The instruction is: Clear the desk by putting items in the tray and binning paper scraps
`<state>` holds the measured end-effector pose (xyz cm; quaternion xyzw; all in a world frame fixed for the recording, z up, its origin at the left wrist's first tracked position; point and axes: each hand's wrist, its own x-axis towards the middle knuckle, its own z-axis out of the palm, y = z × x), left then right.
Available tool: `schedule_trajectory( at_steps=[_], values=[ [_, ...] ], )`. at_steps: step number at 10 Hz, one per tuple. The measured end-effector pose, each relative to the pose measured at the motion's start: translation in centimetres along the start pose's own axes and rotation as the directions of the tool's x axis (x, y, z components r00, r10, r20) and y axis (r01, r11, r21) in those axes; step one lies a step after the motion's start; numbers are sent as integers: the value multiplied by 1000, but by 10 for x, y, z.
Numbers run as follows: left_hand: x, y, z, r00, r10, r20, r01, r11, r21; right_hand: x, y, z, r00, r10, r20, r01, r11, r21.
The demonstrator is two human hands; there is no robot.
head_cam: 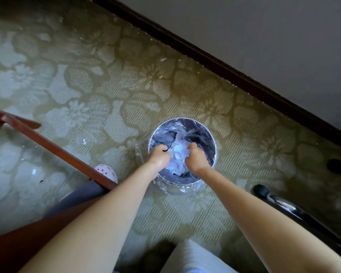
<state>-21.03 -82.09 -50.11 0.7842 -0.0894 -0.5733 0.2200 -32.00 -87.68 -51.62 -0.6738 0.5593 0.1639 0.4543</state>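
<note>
Fingers [162,148] of the left hand [158,157] and of the right hand [197,159] are curled inward, and together they appear to clutch a loose bundle of white paper scraps [178,154] pressed between the two palms. Both hands sit just inside the rim of the round bin [213,138], which stands on the patterned carpet floor [110,89] not far from the edge that meets the dark skirting board [234,75]. A clear plastic liner [185,191] folds over the bin's rim. Both forearms reach down and forward from the bottom of the view, wrists roughly level, knuckles up, thumbs toward each other. To do this step well, I judge the hands should go a little deeper below the rim before the fingers uncurl, since torn paper is light and drifts. The release should be outward and slow, with the palms brushed together over the opening to shed clinging bits. The liner looks thin and loose, so the hands should avoid dragging it down with them. A few stray scraps [84,141] already lie on the carpet toward the left edge of the floor, near a reddish wooden frame [51,145], and would need gathering too. Neither the counter nor the tray is in view, so how much remains there cannot be told.
</note>
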Motion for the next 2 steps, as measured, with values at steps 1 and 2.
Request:
schedule_trajectory(
  at_steps=[1, 2],
  values=[
    [-21, 1, -10, 998, 63, 20, -65, 984, 164, -14, -11, -5, 1000, -14, -6, 14, 1000, -17],
    [-47, 3, -21, 991, 133, 0, -128, 961, 246, -33, -19, -9, 999, -51, -7, 50, 997, -50]
  ],
)
